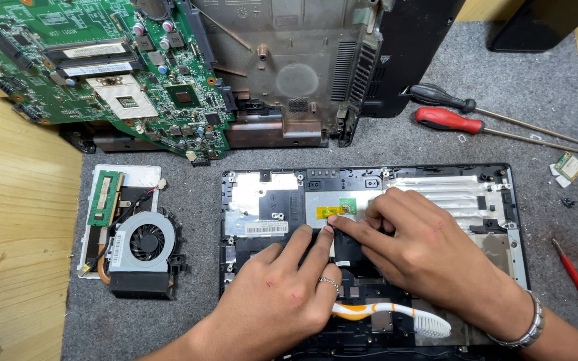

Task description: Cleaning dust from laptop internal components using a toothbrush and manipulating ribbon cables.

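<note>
A black laptop cover panel (275,180) lies inner side up on the grey mat, with silver foil patches and a small green and yellow circuit strip (334,211) near its middle. My left hand (282,294) rests on the panel, fingertips pressing a black flat piece (346,249) below the strip. My right hand (416,247) reaches in from the right, its index fingertip touching the same spot beside the strip. A white and orange toothbrush (396,315) lies on the panel under my wrists.
A green motherboard (102,73) and an open laptop base (289,73) sit at the back. A cooling fan (145,244) and memory stick (105,198) lie at left. Two screwdrivers (463,113) lie at right, a red tool (575,279) and small card (569,166) beyond.
</note>
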